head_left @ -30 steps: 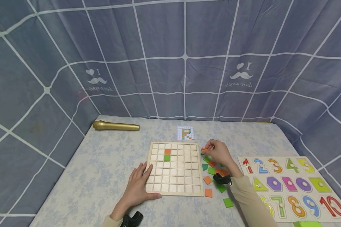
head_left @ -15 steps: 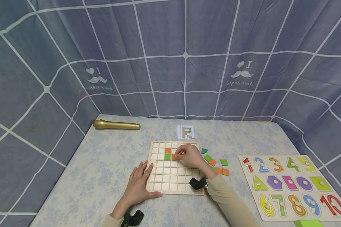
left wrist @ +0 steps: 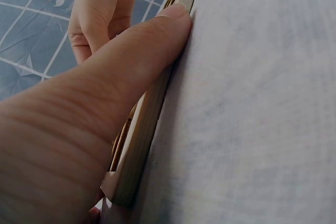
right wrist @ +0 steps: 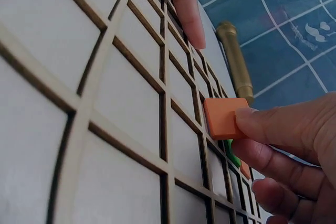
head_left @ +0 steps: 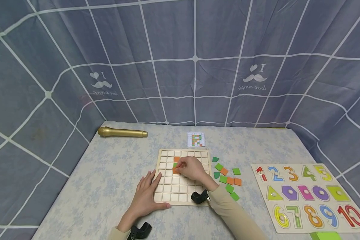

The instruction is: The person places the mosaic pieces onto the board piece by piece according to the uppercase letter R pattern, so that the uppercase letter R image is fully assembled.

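Observation:
A wooden grid board (head_left: 183,196) lies on the table. My left hand (head_left: 145,196) rests at its near left corner, fingers spread along the left side. In the left wrist view the left thumb (left wrist: 152,35) presses the board's edge. My right hand (head_left: 193,168) pinches an orange square tile (right wrist: 226,118) between thumb and fingers, over a cell just nearer than the green tile (right wrist: 232,153) set in the board. Another orange tile (head_left: 177,159) sits in the cell beyond the green one. The right fingers partly cover the green tile in the head view.
Loose green and orange tiles (head_left: 234,181) are scattered right of the board. A small pattern card (head_left: 195,139) lies beyond it. A gold microphone (head_left: 123,132) lies at the back left. A number-and-shape puzzle board (head_left: 297,210) and a lime-green block (head_left: 325,236) are at the right.
My right hand has carried an orange tile from the loose pile onto the board, then shifted left and nearer, to below the green tile. My left hand has stayed in place.

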A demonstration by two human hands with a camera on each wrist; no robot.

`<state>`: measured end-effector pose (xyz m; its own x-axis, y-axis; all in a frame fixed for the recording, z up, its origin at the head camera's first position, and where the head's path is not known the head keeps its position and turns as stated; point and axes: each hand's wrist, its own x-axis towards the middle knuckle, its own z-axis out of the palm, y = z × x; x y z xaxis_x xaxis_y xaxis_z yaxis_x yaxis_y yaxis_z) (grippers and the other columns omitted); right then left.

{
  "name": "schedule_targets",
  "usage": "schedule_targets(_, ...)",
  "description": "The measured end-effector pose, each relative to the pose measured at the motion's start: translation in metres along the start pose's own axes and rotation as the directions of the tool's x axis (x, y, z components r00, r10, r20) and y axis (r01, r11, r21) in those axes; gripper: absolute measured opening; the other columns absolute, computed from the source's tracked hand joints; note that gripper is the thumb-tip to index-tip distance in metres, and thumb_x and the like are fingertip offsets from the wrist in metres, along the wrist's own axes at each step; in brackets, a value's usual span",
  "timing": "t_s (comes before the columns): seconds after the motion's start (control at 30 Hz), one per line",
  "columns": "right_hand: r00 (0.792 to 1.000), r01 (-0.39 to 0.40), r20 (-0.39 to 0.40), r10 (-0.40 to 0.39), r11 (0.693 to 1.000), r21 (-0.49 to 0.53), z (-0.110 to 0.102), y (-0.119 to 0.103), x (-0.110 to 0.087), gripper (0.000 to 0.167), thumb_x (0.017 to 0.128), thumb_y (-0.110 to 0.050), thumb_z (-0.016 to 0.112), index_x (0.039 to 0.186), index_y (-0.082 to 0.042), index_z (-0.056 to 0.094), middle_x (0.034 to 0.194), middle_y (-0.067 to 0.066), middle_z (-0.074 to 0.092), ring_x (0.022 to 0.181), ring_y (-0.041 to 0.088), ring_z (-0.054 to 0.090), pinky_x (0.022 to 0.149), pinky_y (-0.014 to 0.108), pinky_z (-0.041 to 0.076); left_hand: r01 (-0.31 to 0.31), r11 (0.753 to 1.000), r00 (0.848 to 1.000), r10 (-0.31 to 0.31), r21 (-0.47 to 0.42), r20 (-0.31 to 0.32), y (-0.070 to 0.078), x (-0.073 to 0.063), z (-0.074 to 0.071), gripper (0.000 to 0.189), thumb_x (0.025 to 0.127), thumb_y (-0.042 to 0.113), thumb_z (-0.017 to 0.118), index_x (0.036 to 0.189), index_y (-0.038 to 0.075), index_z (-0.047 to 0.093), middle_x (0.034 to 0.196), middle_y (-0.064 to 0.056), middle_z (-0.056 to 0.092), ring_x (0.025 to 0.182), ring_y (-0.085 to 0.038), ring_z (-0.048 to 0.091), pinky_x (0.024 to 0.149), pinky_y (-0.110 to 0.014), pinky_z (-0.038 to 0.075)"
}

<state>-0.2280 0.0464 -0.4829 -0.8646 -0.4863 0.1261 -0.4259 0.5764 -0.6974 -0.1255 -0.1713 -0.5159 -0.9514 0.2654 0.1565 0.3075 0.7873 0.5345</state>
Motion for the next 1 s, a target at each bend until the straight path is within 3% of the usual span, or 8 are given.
schedule_targets(0.43, 1.000, 0.016, 0.013, -0.015, 0.995, -0.098, 0.0012, -0.0009, -0.0020, 0.007, 0.084, -0.021, 0.074, 0.078, -0.019, 0.074, 0.068, -0.013, 0.061, 0.056, 0.002, 0.050, 0.052, 0.022, 0.043, -0.011, 1.000, 1.000, 0.011, -0.004, -0.009, -0.0013, -0.0005, 0.0014, 0.114, 0.061, 0.066, 0.077, 0.147, 0.005, 0.035, 0.151, -0.021, 0.024, 0.140, -0.038, 0.013, 0.110, -0.056, 0.010)
schedule_targets(0.73, 0.999, 0.032, 0.008, -0.031, 0.993, -0.110, 0.0007, -0.0002, -0.0021, 0.012, 0.082, -0.019, 0.076, 0.070, -0.019, 0.073, 0.063, -0.014, 0.060, 0.052, 0.003, 0.047, 0.048, 0.022, 0.039, 0.008, 1.000, 1.000, -0.008, -0.014, 0.003, 0.0000, -0.0008, 0.0010, 0.116, 0.059, 0.067, 0.077, 0.148, 0.006, 0.034, 0.152, -0.020, 0.022, 0.141, -0.037, 0.012, 0.110, -0.054, 0.008)
schedule_targets(1.0, 0.997, 0.076, 0.025, -0.074, 0.990, -0.116, 0.0009, 0.0038, -0.0031, 0.007, 0.082, -0.019, 0.076, 0.076, -0.019, 0.073, 0.065, -0.014, 0.058, 0.058, 0.002, 0.051, 0.054, 0.023, 0.043, 0.006, 1.000, 1.000, -0.006, -0.007, 0.009, 0.0003, -0.0004, 0.0003, 0.115, 0.060, 0.067, 0.077, 0.148, 0.006, 0.033, 0.153, -0.020, 0.022, 0.141, -0.037, 0.011, 0.111, -0.053, 0.008)
